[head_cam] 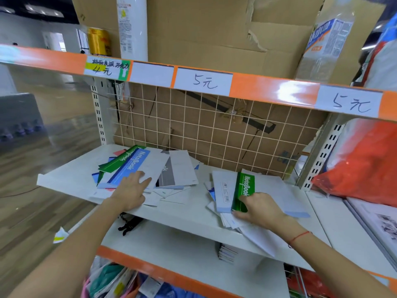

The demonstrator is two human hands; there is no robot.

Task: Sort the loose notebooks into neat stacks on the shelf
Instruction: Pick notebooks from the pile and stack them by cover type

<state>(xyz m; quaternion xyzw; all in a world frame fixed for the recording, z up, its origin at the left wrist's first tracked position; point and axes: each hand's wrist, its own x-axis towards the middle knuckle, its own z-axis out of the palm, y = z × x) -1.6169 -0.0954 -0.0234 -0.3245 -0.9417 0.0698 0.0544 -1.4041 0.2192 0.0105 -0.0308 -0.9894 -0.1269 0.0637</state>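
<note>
A loose pile of notebooks lies on the left of the white shelf (64, 179); a blue "NoteBook" cover (131, 168) is on top, with green ones (120, 160) and a grey-and-white one (174, 173) fanned around it. My left hand (131, 190) rests flat on the blue notebook, fingers straight. To the right sits a second pile with a green "NoteBook" cover (243, 190) uppermost. My right hand (257, 208) grips that pile's near edge, thumb on the green cover, fingers below. Several white sheets stick out under it over the shelf's front edge.
A wire grid (214, 130) backed by cardboard closes the rear of the shelf. Price tags run along the orange rail (247, 84) above. A red bag (365, 164) fills the bay to the right. A lower shelf holds a small stack of booklets (227, 252).
</note>
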